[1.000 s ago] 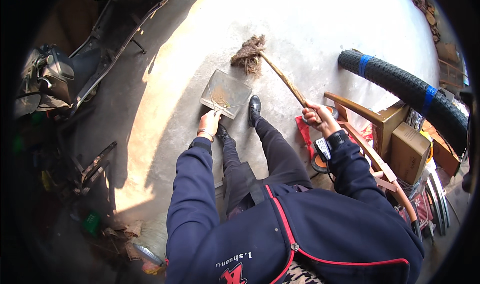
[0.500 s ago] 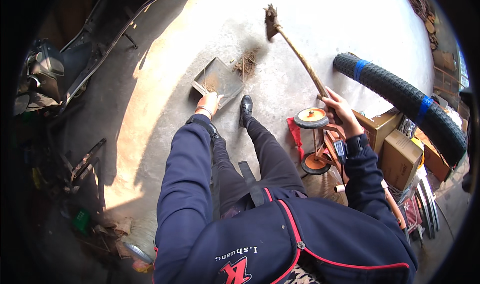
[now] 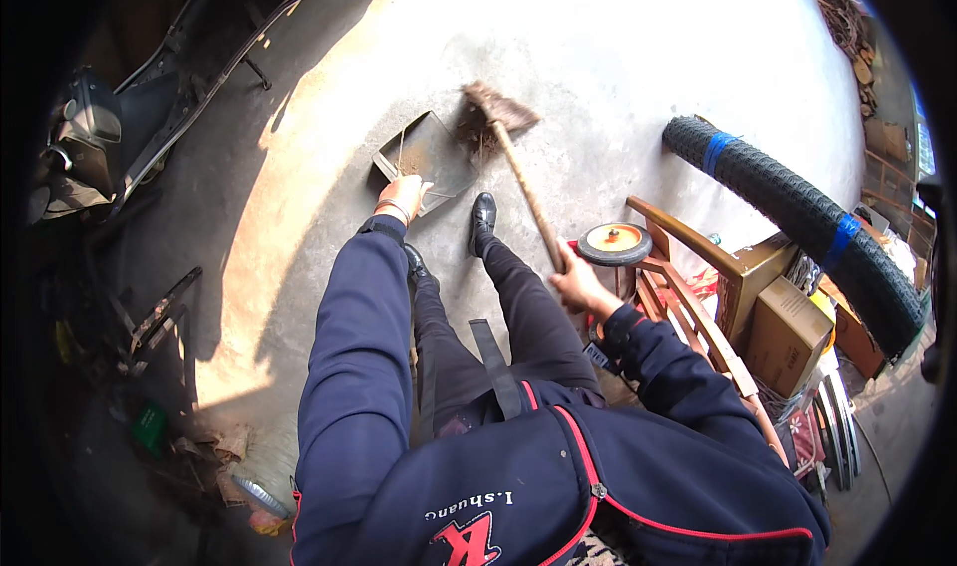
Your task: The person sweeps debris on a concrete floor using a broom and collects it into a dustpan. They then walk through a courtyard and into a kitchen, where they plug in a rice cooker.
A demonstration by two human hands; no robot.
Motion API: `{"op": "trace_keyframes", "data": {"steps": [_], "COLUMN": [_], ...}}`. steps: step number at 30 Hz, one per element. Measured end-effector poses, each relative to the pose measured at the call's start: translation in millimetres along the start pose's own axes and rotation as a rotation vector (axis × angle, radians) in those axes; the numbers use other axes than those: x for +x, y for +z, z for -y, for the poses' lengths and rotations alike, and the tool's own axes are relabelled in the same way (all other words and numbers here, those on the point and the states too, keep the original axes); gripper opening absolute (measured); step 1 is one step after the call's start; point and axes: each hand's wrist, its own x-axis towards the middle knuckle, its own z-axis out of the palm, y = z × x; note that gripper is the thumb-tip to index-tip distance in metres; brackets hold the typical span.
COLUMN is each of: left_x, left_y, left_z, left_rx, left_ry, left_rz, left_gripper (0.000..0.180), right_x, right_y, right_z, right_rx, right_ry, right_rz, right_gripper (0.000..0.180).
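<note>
The right hand [image 3: 576,285] is closed around the near end of the broom [image 3: 518,172] handle, fingers wrapped fully round the stick. The broom looks light and stiff in the shaft, soft at the bristles; a grip low on the handle, as here, gives reach but less control at the head. To its left, the left hand [image 3: 404,195] is clenched on the near edge of the dustpan [image 3: 427,152], which looks like thin sheet metal, light and rigid, with edges likely sharp. Pan lies flat on the concrete floor [image 3: 618,57], just beyond the shoe [image 3: 482,217]. Farther out, the bristles touch the pan's right rim, beside a patch of dirt.
</note>
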Motion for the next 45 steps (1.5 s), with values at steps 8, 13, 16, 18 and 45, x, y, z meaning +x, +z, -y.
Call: {"op": "trace_keyframes", "data": {"steps": [8,13,16,18,45], "left_x": [-9,-26,-34,-37,-81], "left_y": [0,-2,-1,0,6], "left_z": [3,6,12,17,52], "left_rx": [-0.050,-0.037,-0.048,-0.068,-0.091], "left_ry": [-0.036,-0.060,-0.083,-0.068,-0.153], "left_rz": [-0.025,-0.018,0.008,0.043,0.016], "left_gripper": [0.034,0.036,0.037,0.036,0.035], "right_x": [-64,-90,-84,-71,-2], "right_y": [-3,-28,-43,-52,-18], "right_z": [29,9,-6,-12,67], "right_rx": [0.450,0.277,0.006,-0.045,-0.318], "right_ry": [-0.018,-0.061,-0.218,-0.082,-0.331], "right_rz": [0.367,0.243,-0.017,-0.076,-0.141], "right_gripper": [0.064,0.066,0.065,0.064,0.066]}}
